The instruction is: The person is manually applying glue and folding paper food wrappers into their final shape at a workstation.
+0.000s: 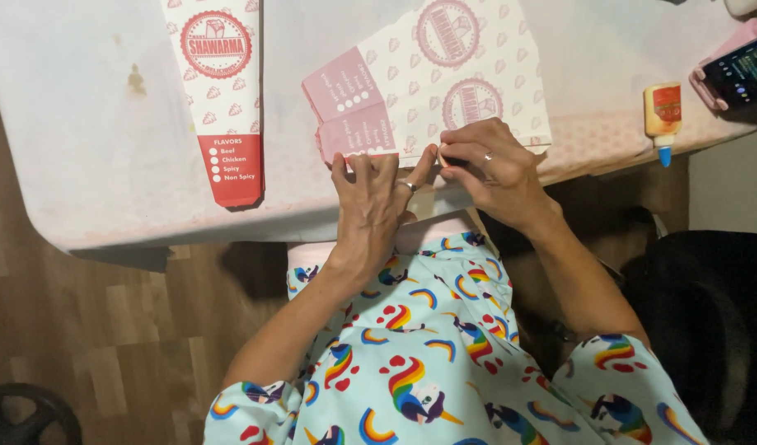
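A flat white paper sleeve (428, 78) with pale pink round emblems and panels lies at the table's near edge. A narrower folded sleeve (223, 91), red-ended, lies well left. A small glue bottle (663, 115) bears a red label. A phone screen (745, 70), dark, sits far right.

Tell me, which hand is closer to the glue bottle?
The right hand. It presses the paper's edge, nearer the glue bottle lying further right on the table. The left hand lies flat beside it, further away.
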